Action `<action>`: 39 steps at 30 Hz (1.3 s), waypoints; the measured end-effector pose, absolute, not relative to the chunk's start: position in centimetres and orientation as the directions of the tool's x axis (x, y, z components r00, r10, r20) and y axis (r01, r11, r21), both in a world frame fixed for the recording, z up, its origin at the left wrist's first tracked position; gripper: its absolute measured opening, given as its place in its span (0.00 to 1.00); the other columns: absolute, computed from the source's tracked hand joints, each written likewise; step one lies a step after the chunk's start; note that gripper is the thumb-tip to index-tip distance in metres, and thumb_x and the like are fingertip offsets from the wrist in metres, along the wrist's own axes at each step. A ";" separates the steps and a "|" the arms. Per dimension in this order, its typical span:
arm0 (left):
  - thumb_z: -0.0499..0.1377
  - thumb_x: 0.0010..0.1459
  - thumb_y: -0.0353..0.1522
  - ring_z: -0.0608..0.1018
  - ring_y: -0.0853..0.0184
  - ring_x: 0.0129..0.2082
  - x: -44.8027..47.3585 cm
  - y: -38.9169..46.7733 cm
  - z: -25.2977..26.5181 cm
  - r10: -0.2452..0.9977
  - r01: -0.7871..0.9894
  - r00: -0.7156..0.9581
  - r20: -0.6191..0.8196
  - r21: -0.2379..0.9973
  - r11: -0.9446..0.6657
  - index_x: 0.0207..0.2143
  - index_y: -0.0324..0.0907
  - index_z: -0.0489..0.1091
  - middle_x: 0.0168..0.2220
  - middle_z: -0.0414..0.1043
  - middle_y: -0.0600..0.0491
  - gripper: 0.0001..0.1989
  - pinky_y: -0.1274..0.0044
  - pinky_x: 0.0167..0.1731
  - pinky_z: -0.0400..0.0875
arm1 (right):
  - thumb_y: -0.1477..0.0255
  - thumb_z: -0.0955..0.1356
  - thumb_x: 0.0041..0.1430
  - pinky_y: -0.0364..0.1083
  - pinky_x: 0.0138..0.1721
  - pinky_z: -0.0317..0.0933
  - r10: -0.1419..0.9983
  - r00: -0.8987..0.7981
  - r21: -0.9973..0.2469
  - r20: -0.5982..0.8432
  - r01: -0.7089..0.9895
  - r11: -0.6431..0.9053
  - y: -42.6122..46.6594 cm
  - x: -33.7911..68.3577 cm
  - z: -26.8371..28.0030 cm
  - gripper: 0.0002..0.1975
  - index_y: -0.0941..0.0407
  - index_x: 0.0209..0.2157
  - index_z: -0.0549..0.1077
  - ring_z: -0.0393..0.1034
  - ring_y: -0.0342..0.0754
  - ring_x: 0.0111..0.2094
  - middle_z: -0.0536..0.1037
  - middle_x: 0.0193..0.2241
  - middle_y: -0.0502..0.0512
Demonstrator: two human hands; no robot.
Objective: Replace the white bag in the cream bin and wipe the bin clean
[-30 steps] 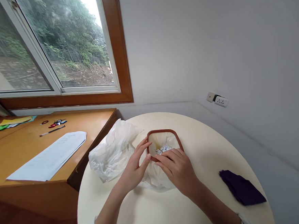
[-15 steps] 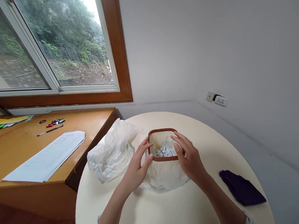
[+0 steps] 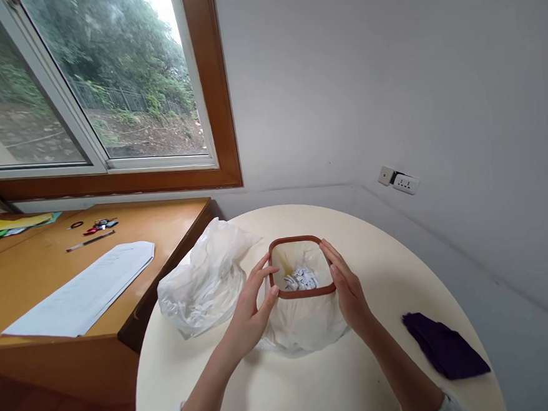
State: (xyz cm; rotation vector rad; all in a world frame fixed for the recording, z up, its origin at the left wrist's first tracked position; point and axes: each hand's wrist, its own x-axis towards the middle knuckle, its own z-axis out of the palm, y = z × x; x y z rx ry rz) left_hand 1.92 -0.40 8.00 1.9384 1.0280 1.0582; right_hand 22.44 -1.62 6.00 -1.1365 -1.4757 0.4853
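On the round table (image 3: 278,399), near its middle, stands a bin (image 3: 306,293) with a brown rim (image 3: 295,239) and a pale liner (image 3: 306,328) that hangs down around its outside. White scraps (image 3: 303,280) lie within, visible through the open top. The person's left hand (image 3: 251,313) is at the left side of the rim, thumb at the near corner and a fingertip lapping over the inside; whether it presses firmly enough to grip, one cannot tell. The right hand (image 3: 350,294) is open, its fingers stretched along the right side of the rim, touching it without closing around it. Just beside the left hand, a crumpled white bag (image 3: 209,288) rests on the table. Well apart to the right, close to the table's edge, lies a dark purple cloth (image 3: 446,347). Left of the table, a desk (image 3: 166,216) below the window (image 3: 125,90) bears white sheets (image 3: 83,291), a pen (image 3: 90,241) and coloured papers (image 3: 15,223). A socket (image 3: 406,183) sits on the wall (image 3: 339,69)
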 end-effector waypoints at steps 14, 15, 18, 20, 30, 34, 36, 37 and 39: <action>0.46 0.62 0.38 0.51 0.60 0.62 3.0 -0.4 6.1 0.875 0.174 0.250 0.414 0.870 -0.462 0.51 0.47 0.60 0.63 0.45 0.51 0.16 0.65 0.57 0.53 | 0.65 0.53 0.64 0.54 0.60 0.43 0.824 0.156 -0.811 0.544 0.349 0.469 -1.5 21.6 4.7 0.19 0.52 0.52 0.64 0.47 0.48 0.61 0.57 0.59 0.52; 0.46 0.62 0.37 0.50 0.60 0.62 3.0 -0.4 6.0 0.874 0.173 0.249 0.417 0.869 -0.464 0.51 0.47 0.60 0.63 0.45 0.51 0.16 0.64 0.57 0.52 | 0.65 0.53 0.64 0.54 0.60 0.43 0.823 0.158 -0.812 0.545 0.345 0.471 -1.4 21.5 4.6 0.19 0.52 0.52 0.64 0.47 0.48 0.60 0.57 0.59 0.52; 0.46 0.62 0.37 0.50 0.60 0.62 3.0 -0.2 5.8 0.865 0.188 0.251 0.435 0.855 -0.484 0.51 0.47 0.60 0.63 0.45 0.50 0.16 0.64 0.58 0.50 | 0.66 0.53 0.64 0.53 0.60 0.44 0.823 0.156 -0.813 0.546 0.334 0.477 -1.3 21.6 4.3 0.19 0.51 0.52 0.64 0.47 0.48 0.60 0.57 0.58 0.52; 0.46 0.62 0.36 0.51 0.60 0.62 2.8 -0.1 5.7 0.854 0.226 0.254 0.454 0.831 -0.509 0.50 0.47 0.60 0.62 0.47 0.50 0.15 0.64 0.58 0.50 | 0.66 0.53 0.64 0.53 0.61 0.44 0.823 0.151 -0.811 0.548 0.335 0.479 -1.3 21.6 4.3 0.19 0.51 0.52 0.64 0.47 0.48 0.60 0.57 0.58 0.52; 0.47 0.61 0.34 0.59 0.59 0.58 2.0 0.3 6.2 0.811 0.429 0.309 0.497 0.688 -0.585 0.47 0.45 0.63 0.58 0.56 0.48 0.13 0.64 0.54 0.56 | 0.67 0.53 0.64 0.55 0.59 0.47 0.792 0.149 -0.778 0.593 0.361 0.514 -1.1 21.8 3.9 0.19 0.51 0.51 0.64 0.49 0.49 0.60 0.60 0.56 0.53; 0.47 0.61 0.34 0.60 0.59 0.57 2.0 0.4 6.2 0.798 0.461 0.311 0.517 0.652 -0.602 0.44 0.44 0.63 0.56 0.58 0.47 0.11 0.64 0.52 0.56 | 0.67 0.53 0.64 0.54 0.60 0.46 0.788 0.151 -0.777 0.597 0.353 0.522 -1.0 21.8 3.8 0.19 0.51 0.51 0.64 0.49 0.49 0.60 0.60 0.56 0.53; 0.47 0.61 0.34 0.60 0.59 0.57 2.0 0.4 6.2 0.787 0.471 0.316 0.530 0.632 -0.615 0.44 0.45 0.63 0.55 0.59 0.47 0.11 0.65 0.52 0.56 | 0.68 0.53 0.64 0.54 0.60 0.46 0.786 0.153 -0.777 0.599 0.346 0.525 -1.0 21.8 3.8 0.19 0.51 0.51 0.64 0.49 0.49 0.60 0.60 0.57 0.53; 0.46 0.61 0.34 0.60 0.59 0.57 2.0 0.4 6.2 0.783 0.476 0.317 0.535 0.624 -0.620 0.44 0.45 0.63 0.55 0.59 0.47 0.11 0.65 0.51 0.56 | 0.67 0.53 0.64 0.54 0.60 0.46 0.784 0.155 -0.777 0.601 0.343 0.528 -1.0 21.8 3.7 0.19 0.52 0.51 0.64 0.49 0.49 0.60 0.60 0.57 0.53; 0.46 0.61 0.33 0.60 0.59 0.57 2.0 0.4 6.2 0.776 0.480 0.320 0.543 0.613 -0.627 0.45 0.45 0.63 0.55 0.59 0.47 0.12 0.66 0.51 0.56 | 0.67 0.53 0.64 0.55 0.59 0.46 0.780 0.159 -0.775 0.606 0.341 0.533 -1.0 21.8 3.7 0.19 0.52 0.51 0.64 0.49 0.49 0.60 0.60 0.56 0.53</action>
